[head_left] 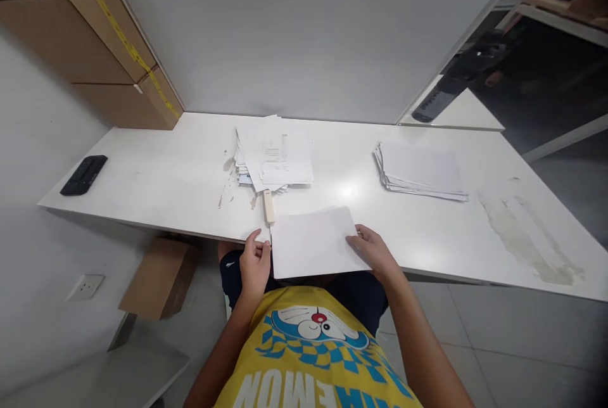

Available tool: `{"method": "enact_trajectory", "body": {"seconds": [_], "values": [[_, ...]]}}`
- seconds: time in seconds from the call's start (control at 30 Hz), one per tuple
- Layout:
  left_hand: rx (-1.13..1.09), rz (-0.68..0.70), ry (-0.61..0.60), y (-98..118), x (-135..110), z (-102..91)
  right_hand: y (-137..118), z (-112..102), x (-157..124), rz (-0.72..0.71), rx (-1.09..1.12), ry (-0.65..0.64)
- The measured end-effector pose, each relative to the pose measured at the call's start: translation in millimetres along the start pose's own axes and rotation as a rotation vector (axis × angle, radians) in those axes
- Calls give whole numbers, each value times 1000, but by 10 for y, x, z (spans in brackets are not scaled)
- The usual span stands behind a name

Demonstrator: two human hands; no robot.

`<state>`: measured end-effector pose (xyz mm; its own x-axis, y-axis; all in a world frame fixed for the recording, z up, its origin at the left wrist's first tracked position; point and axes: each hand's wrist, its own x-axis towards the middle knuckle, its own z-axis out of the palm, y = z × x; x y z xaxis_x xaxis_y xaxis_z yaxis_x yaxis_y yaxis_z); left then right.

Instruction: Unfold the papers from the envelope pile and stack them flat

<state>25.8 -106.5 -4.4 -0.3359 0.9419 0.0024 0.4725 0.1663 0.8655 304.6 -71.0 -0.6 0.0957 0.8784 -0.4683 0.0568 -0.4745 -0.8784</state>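
A blank white sheet of paper (313,242) lies at the near edge of the white table (166,180), hanging slightly over it. My left hand (255,263) grips the sheet's left edge with curled fingers. My right hand (373,249) holds its right edge, fingers on top. Just beyond the sheet lies a small beige stick-shaped tool (269,206). Behind that sits a loose pile of printed papers (275,158).
A neater stack of white sheets (420,172) lies at the right. A black device (84,174) rests at the table's left end. Cardboard boxes (95,40) stand at the back left, another box (159,278) under the table. Stains mark the right part of the tabletop.
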Motion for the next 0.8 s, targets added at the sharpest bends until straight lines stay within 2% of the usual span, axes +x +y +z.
{"method": "enact_trajectory", "body": {"seconds": [0.1, 0.2, 0.27, 0.53, 0.63, 0.7, 0.77, 0.8], "values": [[197, 202, 44, 12, 87, 4, 8, 8, 23, -8, -12, 3], [363, 501, -63, 32, 194, 38, 29, 28, 29, -27, 5, -49], [433, 619, -101, 36, 250, 65, 53, 36, 28, -44, -4, -60], [413, 691, -4, -126, 267, 226, 71, 2, 35, -53, -113, -18], [404, 730, 33, -122, 265, 233, 61, 84, -20, -69, -143, 30], [416, 774, 66, -97, 306, 207, 118, 101, -35, -87, -126, 18], [436, 835, 106, -71, 378, 186, 215, -29, 40, -124, -132, 18], [443, 866, 131, -58, 420, 183, 258, -174, 125, -156, -154, 42]]}}
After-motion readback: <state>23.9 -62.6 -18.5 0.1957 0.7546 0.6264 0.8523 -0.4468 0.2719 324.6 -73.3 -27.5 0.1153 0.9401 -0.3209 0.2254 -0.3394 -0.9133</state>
